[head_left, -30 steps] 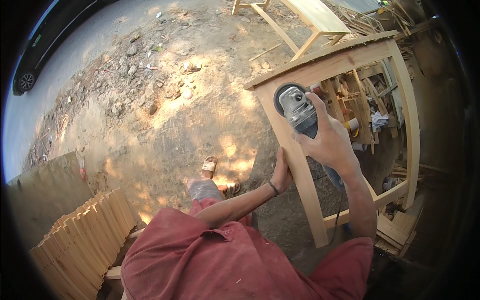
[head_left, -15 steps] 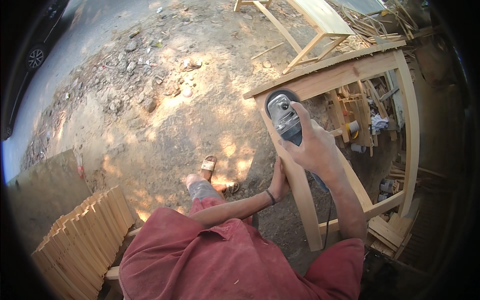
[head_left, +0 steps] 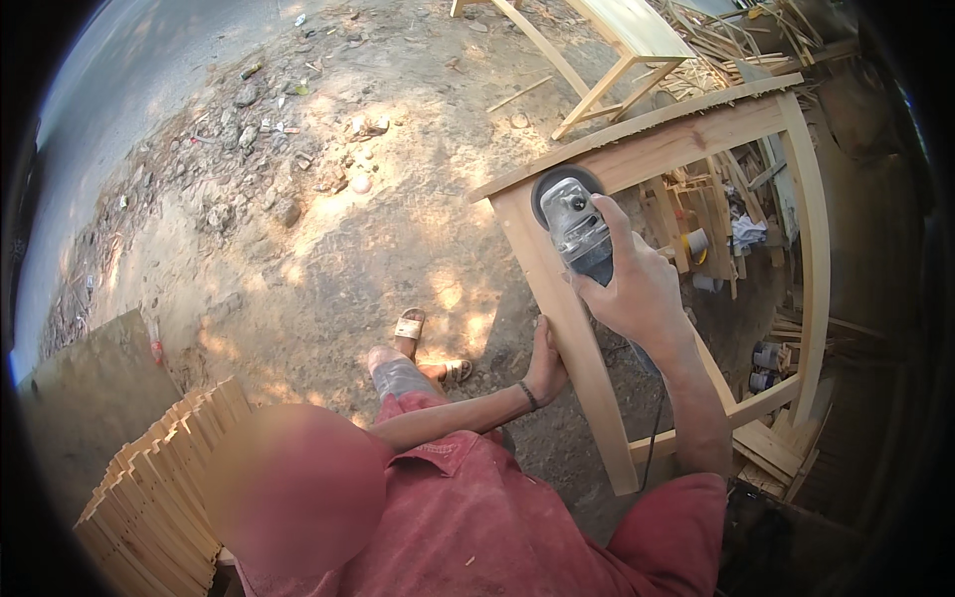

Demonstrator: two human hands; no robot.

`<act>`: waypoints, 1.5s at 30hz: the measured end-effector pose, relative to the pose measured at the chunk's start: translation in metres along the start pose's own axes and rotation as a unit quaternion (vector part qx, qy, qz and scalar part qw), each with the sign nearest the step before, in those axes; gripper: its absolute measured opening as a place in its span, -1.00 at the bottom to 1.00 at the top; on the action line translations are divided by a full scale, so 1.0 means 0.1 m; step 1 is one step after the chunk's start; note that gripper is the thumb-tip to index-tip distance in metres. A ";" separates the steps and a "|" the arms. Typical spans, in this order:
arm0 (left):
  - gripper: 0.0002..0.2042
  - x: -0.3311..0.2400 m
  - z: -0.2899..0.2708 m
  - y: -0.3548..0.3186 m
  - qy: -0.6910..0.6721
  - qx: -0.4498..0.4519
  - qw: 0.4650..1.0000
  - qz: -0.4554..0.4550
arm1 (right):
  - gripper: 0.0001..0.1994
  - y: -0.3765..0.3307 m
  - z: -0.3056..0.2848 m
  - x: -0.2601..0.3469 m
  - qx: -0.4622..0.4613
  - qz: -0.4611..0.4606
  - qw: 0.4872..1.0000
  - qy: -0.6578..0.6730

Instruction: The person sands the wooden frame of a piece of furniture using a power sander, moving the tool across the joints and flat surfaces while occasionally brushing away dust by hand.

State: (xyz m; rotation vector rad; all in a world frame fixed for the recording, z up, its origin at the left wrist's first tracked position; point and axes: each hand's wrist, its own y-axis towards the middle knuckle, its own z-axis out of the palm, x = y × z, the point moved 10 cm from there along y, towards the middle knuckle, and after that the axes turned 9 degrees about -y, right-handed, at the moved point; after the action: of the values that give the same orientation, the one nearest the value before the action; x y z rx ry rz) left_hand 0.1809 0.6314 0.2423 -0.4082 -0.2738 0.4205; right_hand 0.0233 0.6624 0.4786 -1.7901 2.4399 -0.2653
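My right hand is wrapped tight around the grey body of the angle grinder, fingers curled over the top so most of the housing under my palm is hidden; only the round head and disc beyond my fingertips show, pressed at the upper corner of the wooden frame, where leg meets top rail. I cannot make out whether the disc is spinning. The cord drops from behind my wrist and disappears behind the leg. My left hand grips the frame's near leg lower down, below and left of the grinder; the fingers go round the far side of the wood, out of sight, with only the back of the hand and a dark wristband visible. Left of that hand, my sandalled foot rests on the dirt. Further left, near my elbow, a stack of wooden slats is partly cut off by the dark rim. Right of the grinder, inside the frame, clutter lies in shadow, too small to identify
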 end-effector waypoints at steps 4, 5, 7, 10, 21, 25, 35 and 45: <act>-0.22 -0.01 -0.02 0.03 0.019 0.015 1.000 0.008 | -0.13 -0.03 -0.22 -0.17 -0.057 -0.014 0.998 0.005; -0.21 -0.02 -0.05 0.04 0.031 0.019 0.999 0.017 | -0.13 -0.04 -0.27 -0.23 -0.065 -0.011 0.998 0.010; -0.20 -0.01 -0.12 0.05 0.041 0.016 0.999 0.027 | -0.11 -0.05 -0.39 -0.31 -0.081 -0.005 0.996 0.021; -0.19 0.02 -0.07 0.10 0.037 0.002 0.999 0.016 | -0.11 0.00 -0.55 -0.43 -0.111 -0.003 0.993 0.035; -0.24 0.06 -0.10 0.19 0.019 0.009 0.999 0.036 | -0.09 0.07 -0.01 0.05 -0.007 -0.059 0.998 -0.018; -0.27 0.05 -0.16 0.15 0.015 -0.050 0.997 0.054 | -0.08 0.04 -0.06 -0.09 0.004 -0.031 0.999 -0.016; -0.16 -0.07 -0.68 0.04 0.015 -0.075 0.996 0.055 | -0.07 -0.02 -0.75 -0.62 -0.064 0.015 0.997 -0.031; -0.13 -0.22 -0.67 -0.19 0.008 -0.102 0.993 0.065 | -0.11 0.01 -1.34 -1.02 -0.158 0.030 0.987 -0.010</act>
State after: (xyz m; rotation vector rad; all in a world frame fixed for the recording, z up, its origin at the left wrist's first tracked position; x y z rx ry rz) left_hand 0.1907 0.5844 0.1875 -0.6321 -0.2759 0.5177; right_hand 0.0289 0.7707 0.6074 -1.8143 2.6363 0.1558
